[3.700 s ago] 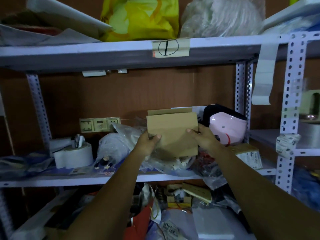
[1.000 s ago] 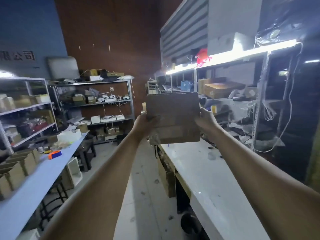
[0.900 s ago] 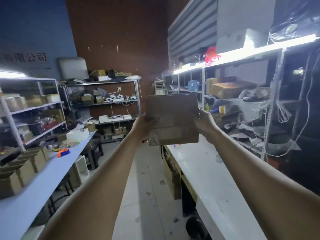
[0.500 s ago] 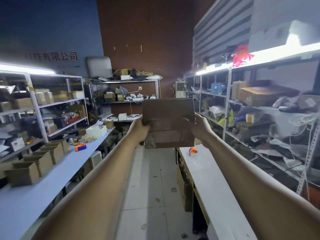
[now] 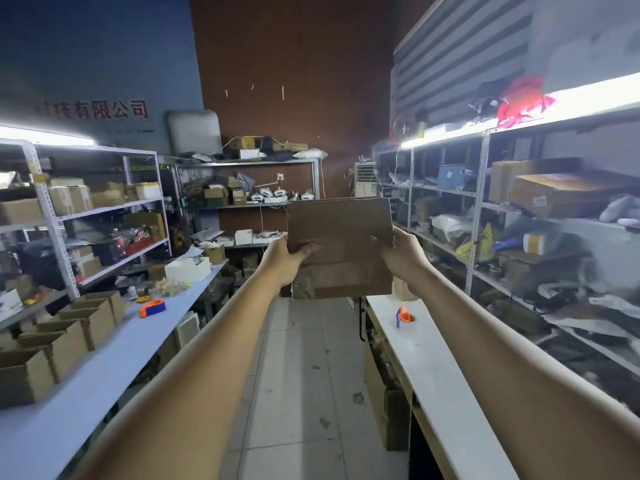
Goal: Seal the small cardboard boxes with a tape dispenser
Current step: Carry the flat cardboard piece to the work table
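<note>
Both arms out straight, at chest height over the aisle floor point(image 5: 298, 375).

Left hand point(image 5: 282, 259): grips the left edge of a flat box point(image 5: 339, 237), thumb pressed across the near face, fingers hidden behind.
Right hand point(image 5: 401, 252): grips the right edge, thumb on the near face, fingers wrapped behind.
Box stands upright between the two hands, broad face toward the camera. It looks folded flat; whether it is one sheet or several, cannot tell.

Below and left of the left hand: bench point(image 5: 104, 375) with a row of open boxes point(image 5: 69, 327) and, near them, an orange-blue dispenser point(image 5: 152, 307).
Below the right hand: white bench point(image 5: 443, 375) with a second dispenser point(image 5: 403, 316), well apart from the hand.
Shelves point(image 5: 104, 206) line both sides beyond the hands.
</note>
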### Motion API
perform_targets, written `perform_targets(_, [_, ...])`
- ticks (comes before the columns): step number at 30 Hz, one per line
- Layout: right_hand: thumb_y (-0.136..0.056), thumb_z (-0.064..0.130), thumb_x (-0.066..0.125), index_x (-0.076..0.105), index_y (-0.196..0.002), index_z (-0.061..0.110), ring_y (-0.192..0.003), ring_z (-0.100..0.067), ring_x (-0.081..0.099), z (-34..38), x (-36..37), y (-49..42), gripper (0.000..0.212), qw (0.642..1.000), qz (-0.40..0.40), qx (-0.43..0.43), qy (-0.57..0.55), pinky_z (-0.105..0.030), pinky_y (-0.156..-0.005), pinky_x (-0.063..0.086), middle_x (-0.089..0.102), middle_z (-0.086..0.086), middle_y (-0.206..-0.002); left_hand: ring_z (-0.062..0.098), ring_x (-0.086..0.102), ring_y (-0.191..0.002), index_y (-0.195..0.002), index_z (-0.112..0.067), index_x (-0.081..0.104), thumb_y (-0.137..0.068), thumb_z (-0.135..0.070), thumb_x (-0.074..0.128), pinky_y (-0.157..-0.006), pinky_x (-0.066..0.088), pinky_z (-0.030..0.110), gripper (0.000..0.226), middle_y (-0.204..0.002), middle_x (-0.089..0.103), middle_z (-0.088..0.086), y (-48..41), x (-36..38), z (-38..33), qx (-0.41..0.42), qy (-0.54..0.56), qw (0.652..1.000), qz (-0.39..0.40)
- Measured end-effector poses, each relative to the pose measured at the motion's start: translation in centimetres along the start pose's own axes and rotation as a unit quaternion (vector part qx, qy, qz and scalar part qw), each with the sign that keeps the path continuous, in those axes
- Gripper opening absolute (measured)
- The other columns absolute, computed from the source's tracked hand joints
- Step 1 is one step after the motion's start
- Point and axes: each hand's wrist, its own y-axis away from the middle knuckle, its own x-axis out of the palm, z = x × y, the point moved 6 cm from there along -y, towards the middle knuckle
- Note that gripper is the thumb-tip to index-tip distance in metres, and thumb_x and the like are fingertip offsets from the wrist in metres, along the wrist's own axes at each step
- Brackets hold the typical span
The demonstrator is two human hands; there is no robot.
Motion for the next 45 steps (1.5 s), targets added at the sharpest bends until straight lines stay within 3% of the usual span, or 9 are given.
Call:
perform_targets(3, [-0.071,0.056,0.064,0.069,-0.112,0.039,-0.095,-0.015,0.071,-1.0,1.1,-2.8,0.044,1.000,-0.011,0.001,0.002,-0.044,-0.090,0.057,0.074,0.015,-0.101,0.024,0.063,-0.110,-0.104,-0.028,0.062,-0.089,-0.036,0.070,-0.103,0.049,0.045,0.019,-0.115,0.068,0.000,-3.6,0.1,1.3,-0.004,0.006,1.000,0.017])
perform_targets(12, [-0.090,0.040,0.065,0.064,-0.116,0.039,-0.102,-0.014,0.067,-6.5,2.4,-13.3,0.026,1.000,-0.012,0.008,0.001,-0.043,-0.095,0.055,0.070,0.014,-0.110,0.023,0.063,-0.109,-0.099,-0.028,0.064,-0.091,-0.035,0.069,-0.102,0.048,0.045,0.012,-0.115,0.069,0.002,-13.6,3.9,4.8,-0.008,-0.010,1.000,0.011])
perform_targets(17, [-0.091,0.042,0.065,0.061,-0.099,0.040,-0.098,-0.018,0.068,-9.1,2.3,-18.9,0.009,1.000,0.005,0.015,0.013,-0.046,-0.091,0.056,0.069,0.010,-0.105,0.024,0.063,-0.106,-0.102,-0.026,0.063,-0.091,-0.041,0.068,-0.101,0.049,0.044,0.020,-0.114,0.069,0.002,-18.5,6.4,6.4,-0.033,-0.026,0.999,-0.008])
perform_targets(24, [-0.091,0.044,0.065,0.064,-0.112,0.024,-0.092,-0.020,0.067,-11.6,3.9,-27.3,0.029,0.999,0.010,0.015,0.048,-0.045,-0.089,0.056,0.066,0.006,-0.098,0.026,0.062,-0.102,-0.109,-0.014,0.061,-0.092,-0.042,0.065,-0.094,0.051,0.041,0.033,-0.109,0.068,0.006,-26.5,8.2,9.0,-0.046,-0.040,0.998,-0.022])
perform_targets(30, [-0.094,0.041,0.063,0.062,-0.113,0.023,-0.089,-0.014,0.065,-14.7,8.1,-33.7,0.026,0.998,0.016,0.026,0.059,-0.031,-0.079,0.052,0.066,0.007,-0.096,0.028,0.065,-0.096,-0.107,-0.011,0.063,-0.089,-0.049,0.067,-0.092,0.053,0.047,0.043,-0.104,0.069,0.010,-34.1,8.0,14.4,-0.062,-0.046,0.997,-0.018])
perform_targets(33, [-0.094,0.043,0.062,0.064,-0.114,0.023,-0.088,-0.014,0.066,-16.0,10.7,-37.0,0.029,0.997,0.009,0.033,0.066,-0.035,-0.083,0.055,0.068,0.007,-0.097,0.025,0.063,-0.096,-0.105,-0.014,0.063,-0.089,-0.049,0.067,-0.092,0.053,0.043,0.038,-0.102,0.068,0.006,-38.0,7.2,16.6,-0.057,-0.044,0.997,-0.014])
perform_targets(36, [-0.093,0.046,0.062,0.064,-0.118,0.030,-0.092,-0.016,0.067,-16.6,13.0,-40.3,0.030,0.997,0.002,0.026,0.074,-0.044,-0.089,0.056,0.069,0.009,-0.100,0.023,0.060,-0.090,-0.092,-0.020,0.059,-0.092,-0.045,0.065,-0.082,0.048,0.033,0.025,-0.091,0.063,0.001,-42.0,6.2,18.2,-0.051,-0.047,0.998,-0.003])
perform_targets(40, [-0.092,0.046,0.062,0.064,-0.119,0.031,-0.093,-0.016,0.067,-18.1,15.2,-44.4,0.031,0.996,-0.013,0.034,0.076,-0.045,-0.091,0.055,0.068,0.009,-0.100,0.024,0.062,-0.095,-0.101,-0.015,0.062,-0.091,-0.045,0.065,-0.091,0.051,0.038,0.031,-0.101,0.068,0.005,-46.9,6.0,20.2,-0.044,-0.045,0.998,0.011])
perform_targets(45, [-0.091,0.049,0.063,0.064,-0.113,0.035,-0.096,-0.017,0.066,-20.6,17.5,-50.0,0.026,0.997,-0.016,0.039,0.069,-0.046,-0.093,0.054,0.068,0.011,-0.100,0.022,0.059,-0.085,-0.086,-0.020,0.058,-0.092,-0.044,0.065,-0.078,0.046,0.033,0.026,-0.087,0.063,0.001,-52.5,6.6,23.1,-0.052,-0.049,0.997,0.007])
